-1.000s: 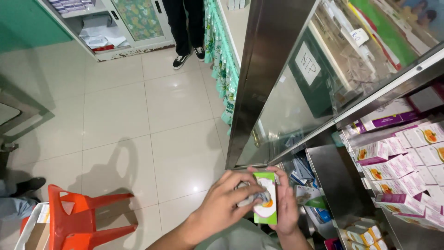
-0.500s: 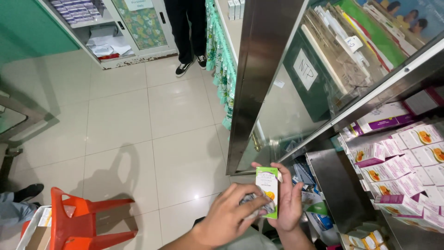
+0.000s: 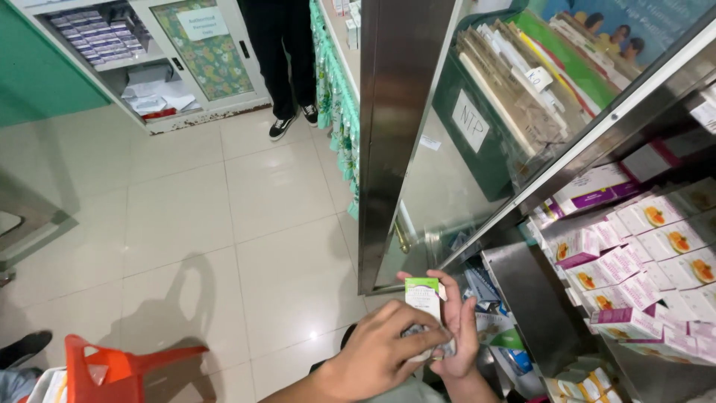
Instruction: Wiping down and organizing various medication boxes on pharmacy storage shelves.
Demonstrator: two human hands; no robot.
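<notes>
The floor (image 3: pixel 194 224) is made of large pale glossy tiles with thin dark joints, and it reflects the light. At the top left stands a white cabinet (image 3: pixel 149 60) with glass doors; one door has a flowered panel, and small packs are stacked inside on its shelves. Beside it a person's legs (image 3: pixel 280 60) in dark trousers and black-and-white shoes stand on the tiles. A green patterned cloth (image 3: pixel 335 104) hangs down along a counter edge. In the lower left corner is an orange plastic chair (image 3: pixel 119 369). On the right, a tall steel shelf (image 3: pixel 395 134) with smooth, shiny metal sides holds brown paper files above and many small cardboard boxes (image 3: pixel 641 246), white with pink, purple and orange marks, packed tightly in rows.

At the bottom centre, both hands meet in front of the shelf. The box (image 3: pixel 423 297) is small, upright, white with a green top. The right hand (image 3: pixel 456 328) grasps it from behind, fingers wrapped around its right side. The left hand (image 3: pixel 377 351) covers the lower front of the box with bent fingers; it seems to grip also something small there, but this part is blurred and I cannot tell what it is.
</notes>
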